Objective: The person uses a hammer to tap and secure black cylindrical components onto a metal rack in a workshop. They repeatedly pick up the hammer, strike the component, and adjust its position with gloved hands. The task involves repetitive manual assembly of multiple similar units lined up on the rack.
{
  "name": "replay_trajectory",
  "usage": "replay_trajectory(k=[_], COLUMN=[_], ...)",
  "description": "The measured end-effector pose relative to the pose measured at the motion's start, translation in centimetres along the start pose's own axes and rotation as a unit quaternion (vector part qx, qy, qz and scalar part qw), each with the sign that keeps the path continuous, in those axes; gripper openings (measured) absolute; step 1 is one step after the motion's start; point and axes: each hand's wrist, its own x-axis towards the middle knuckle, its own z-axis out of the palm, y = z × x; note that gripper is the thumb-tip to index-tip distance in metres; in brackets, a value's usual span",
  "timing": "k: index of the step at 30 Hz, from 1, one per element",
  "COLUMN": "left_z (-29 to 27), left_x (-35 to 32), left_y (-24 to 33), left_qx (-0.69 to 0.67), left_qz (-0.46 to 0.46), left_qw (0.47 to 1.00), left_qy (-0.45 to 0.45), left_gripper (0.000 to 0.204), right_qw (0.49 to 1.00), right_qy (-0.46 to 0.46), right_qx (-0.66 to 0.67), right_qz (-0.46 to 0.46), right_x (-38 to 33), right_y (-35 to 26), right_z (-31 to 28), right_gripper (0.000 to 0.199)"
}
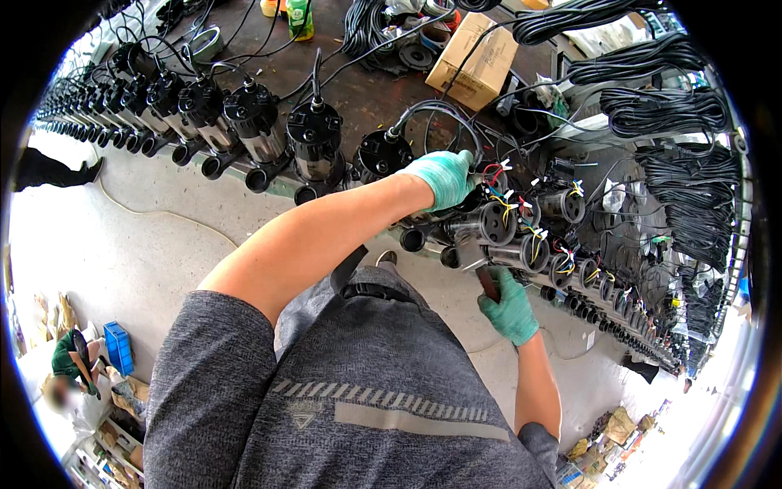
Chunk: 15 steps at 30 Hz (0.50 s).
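Note:
My left hand (444, 179), in a light green knit glove, is closed beside a black-topped pump (384, 152). What its fingers hold is hidden; a looped black cable (440, 106) runs from that pump's top down past the thumb. Lower and to the right, my gloved right hand (511, 308) grips the brown handle of a hammer (487, 283). The hammer's pale metal head lies against the steel side of an open-topped pump body (495, 223). Red, blue and yellow-green wires with white tips (507, 204) stick out from the pump bodies near my left hand.
Finished-looking pumps (316, 143) line the bench edge leftward; open bodies (562, 269) continue rightward. Behind them are a cardboard box (474, 59), a green bottle (300, 20) and coiled black cables (664, 110). A hose (175, 213) crosses the floor. Another person (73, 359) is at lower left, near a blue crate (118, 349).

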Motion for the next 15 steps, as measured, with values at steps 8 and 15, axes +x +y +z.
replay_trajectory(k=[8,15], left_z=[0.4,1.9], left_x=[-0.1,1.0], left_y=[0.3,-1.4], left_qx=[-0.025,0.032], left_qz=[-0.017,0.022], left_qw=[0.999,0.996], left_qy=[0.045,0.078], left_gripper=[0.045,0.04], right_qw=[0.982,0.998], right_qy=[0.059,-0.004], right_qx=[0.153,-0.033], right_qz=[0.089,0.044], right_x=[2.6,5.3], right_y=[-7.1,-5.2], right_z=[-5.1,-6.2], right_gripper=[0.024,0.04])
